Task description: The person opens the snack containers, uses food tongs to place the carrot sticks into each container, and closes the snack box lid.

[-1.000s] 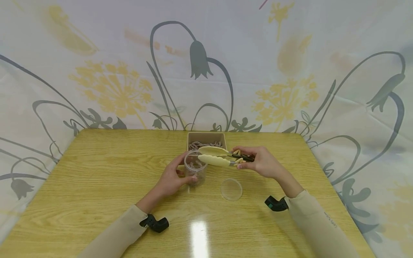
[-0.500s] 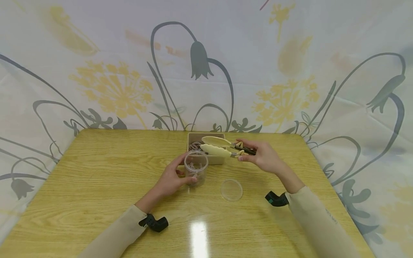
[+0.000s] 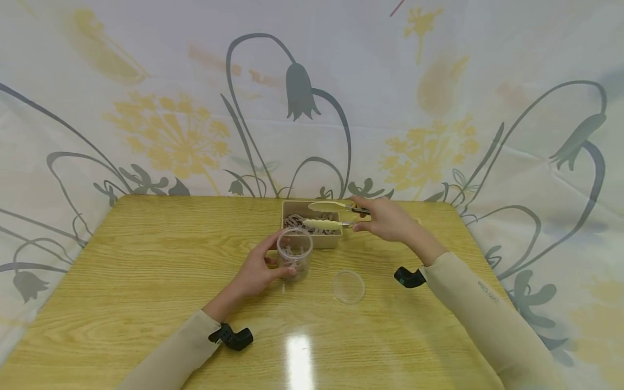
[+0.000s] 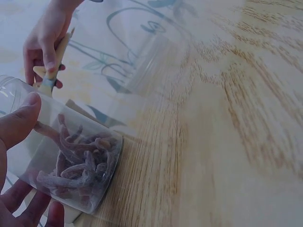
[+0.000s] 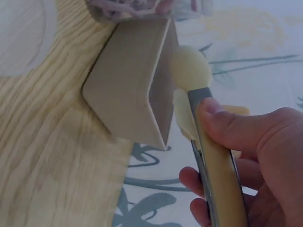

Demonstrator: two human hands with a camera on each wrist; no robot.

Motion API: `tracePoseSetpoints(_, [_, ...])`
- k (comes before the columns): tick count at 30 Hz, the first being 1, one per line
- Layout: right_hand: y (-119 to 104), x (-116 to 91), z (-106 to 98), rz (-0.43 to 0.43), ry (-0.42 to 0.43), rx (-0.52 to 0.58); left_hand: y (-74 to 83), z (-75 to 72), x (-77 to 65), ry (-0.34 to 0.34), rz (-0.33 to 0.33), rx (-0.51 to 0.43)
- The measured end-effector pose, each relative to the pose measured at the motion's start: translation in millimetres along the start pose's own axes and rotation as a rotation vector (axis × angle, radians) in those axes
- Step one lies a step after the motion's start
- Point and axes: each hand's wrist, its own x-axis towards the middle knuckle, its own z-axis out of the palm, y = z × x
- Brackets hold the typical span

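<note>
My left hand (image 3: 258, 271) grips a clear plastic jar (image 3: 296, 254) standing without a lid on the table. Inside it, the left wrist view shows several brownish-grey, finger-like strips (image 4: 78, 161). My right hand (image 3: 385, 218) holds cream-tipped tongs (image 3: 323, 223) by their handles; their tips are spread apart over a beige box (image 3: 322, 241). More of the same strips (image 3: 294, 220) lie in that box, just behind the jar. In the right wrist view the tongs (image 5: 220, 175) reach to the box's opening, and the box's inside is mostly hidden there.
A round clear lid (image 3: 348, 286) lies on the wooden table (image 3: 170, 260), in front of the box and right of the jar. Behind the table's far edge hangs a white cloth (image 3: 195, 108) printed with flowers.
My right hand has moved the tongs away from above the jar's mouth, back and over the box. My left hand and the jar have stayed in place.
</note>
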Motion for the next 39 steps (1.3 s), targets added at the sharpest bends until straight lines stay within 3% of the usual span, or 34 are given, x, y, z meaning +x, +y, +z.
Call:
tracePoseSetpoints(6, [-3.2,15.1,0.4,0.016,-0.102,-0.137,19.3,-0.5,-3.9,-0.005,-0.013,-0.022])
tracePoseSetpoints(11, [-3.5,25.9,0.5,0.052,-0.168,-0.133,41.2,-3.5,-8.7,-0.013,-0.007,-0.034])
tracePoseSetpoints(25, [-10.5,53.3,7.2,-0.021,-0.267,-0.172,43.6,-5.6,-8.6,-0.012,-0.012,-0.032])
tracePoseSetpoints(30, [-7.2,53.7,16.8,-0.035,-0.221,-0.142,41.6,-6.2,-8.8,-0.015,-0.016,-0.039])
tracePoseSetpoints(35, [-2.6,50.6,28.9,-0.098,-0.081,-0.126,39.7,-6.2,-8.5,-0.012,-0.014,-0.042])
tracePoseSetpoints(39, [-1.1,49.3,33.9,-0.093,-0.029,-0.134,39.7,-6.2,-8.2,-0.017,-0.017,-0.049])
